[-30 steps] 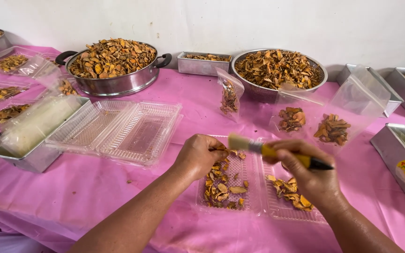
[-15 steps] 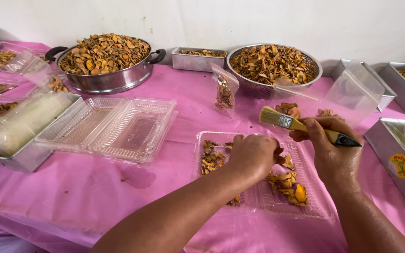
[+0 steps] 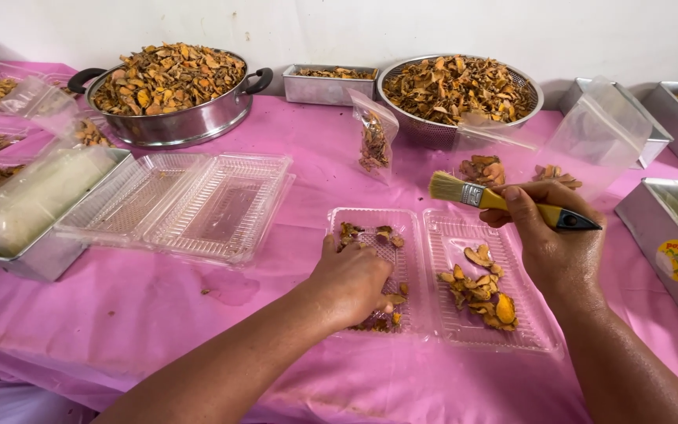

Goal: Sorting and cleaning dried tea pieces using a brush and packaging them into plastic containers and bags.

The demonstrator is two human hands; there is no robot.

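Clear plastic hinged clamshell tray (image 3: 441, 334) lies open on the pink-covered counter (image 3: 198, 314), near its front edge, both halves holding dried orange-brown slices (image 3: 480, 294). Left hand (image 3: 351, 283) rests palm-down in the left half, fingers curled onto the slices; whether they pinch any cannot be told. Right hand (image 3: 551, 239) hovers over the right half, grip pressed together around the yellow-handled flat paintbrush (image 3: 504, 200), bristles pointing left. Behind the tray: small clear plastic pouch (image 3: 374, 141) standing upright with slices inside. Left of the tray, apart: stack of empty clear clamshell trays (image 3: 198, 200). Far side: steel pot with black handles (image 3: 170, 98) and steel colander (image 3: 461, 90), both heaped with slices.
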